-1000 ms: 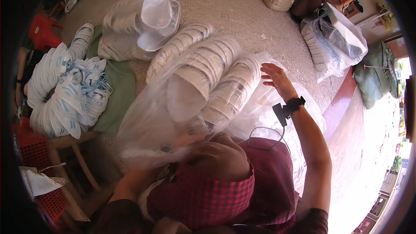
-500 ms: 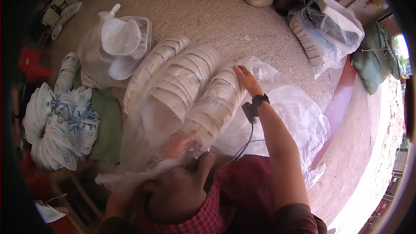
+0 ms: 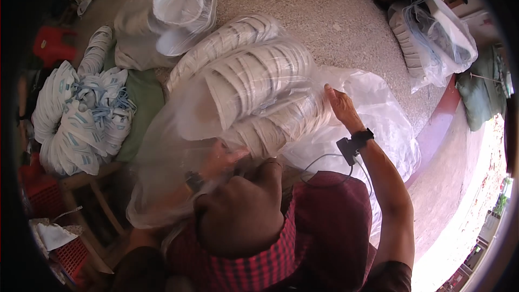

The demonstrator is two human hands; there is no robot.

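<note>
1. Nearest, the person's knee in brown trousers rises beside a red-and-black checked cloth.
2. The left hand, seen through hazy film, reaches to the near end of the lowest row in the clear plastic bag. Its fingers point rightward; whether they grip anything cannot be told.
3. Inside that bag, in front of the person, lie three slanting rows of nested off-white pieces, side by side.
4. The right hand is at the bag's right side, near the far end of the lowest row. Its fingers are extended and close together, clamped on nothing; whether they touch the film is unclear. A black wrist device with a grey cable sits on this arm.
5. Loose translucent plastic spreads on the floor below and beyond the right hand.
6. To the left, a wooden frame stands near a red basket.
7. Beyond these, white shoe uppers with blue stripes and laces are heaped beside a green cloth.
8. Farther off, a filled clear bag stands at upper left, another packed bag at upper right, next to a dark green sack.
</note>
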